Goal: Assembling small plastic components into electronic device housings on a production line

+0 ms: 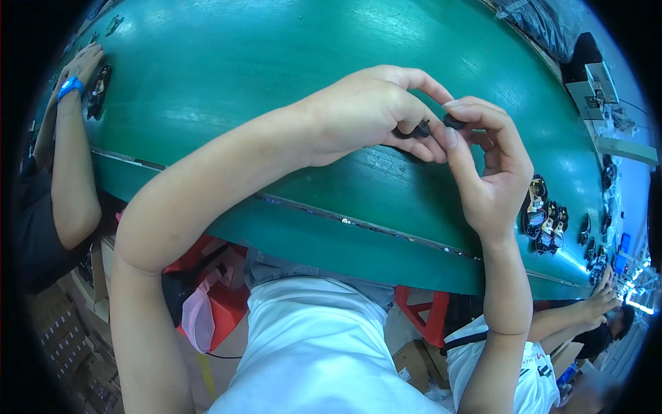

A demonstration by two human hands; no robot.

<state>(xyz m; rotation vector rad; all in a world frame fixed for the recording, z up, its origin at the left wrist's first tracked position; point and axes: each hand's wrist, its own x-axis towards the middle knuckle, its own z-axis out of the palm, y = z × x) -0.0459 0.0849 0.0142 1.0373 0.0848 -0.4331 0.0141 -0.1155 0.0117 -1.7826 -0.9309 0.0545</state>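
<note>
Above the green tabletop [276,76], my two hands meet with their fingertips close together. Small dark parts [420,129] are cupped in the curled fingers of my left hand [379,110]; their exact kind cannot be made out. Between thumb and forefinger, my right hand [498,165] pinches a small round black piece [453,121], right beside the fingers of the left. Part of what the left hand holds is hidden by its own fingers.
Several black and gold assemblies [548,221] lie on the table right of my right forearm. A co-worker's arm [72,152] rests at the left, near a similar dark assembly [98,91]. At the far right are another person's hands [601,303]. Clear plastic wrapping [545,24] lies at the back right.
</note>
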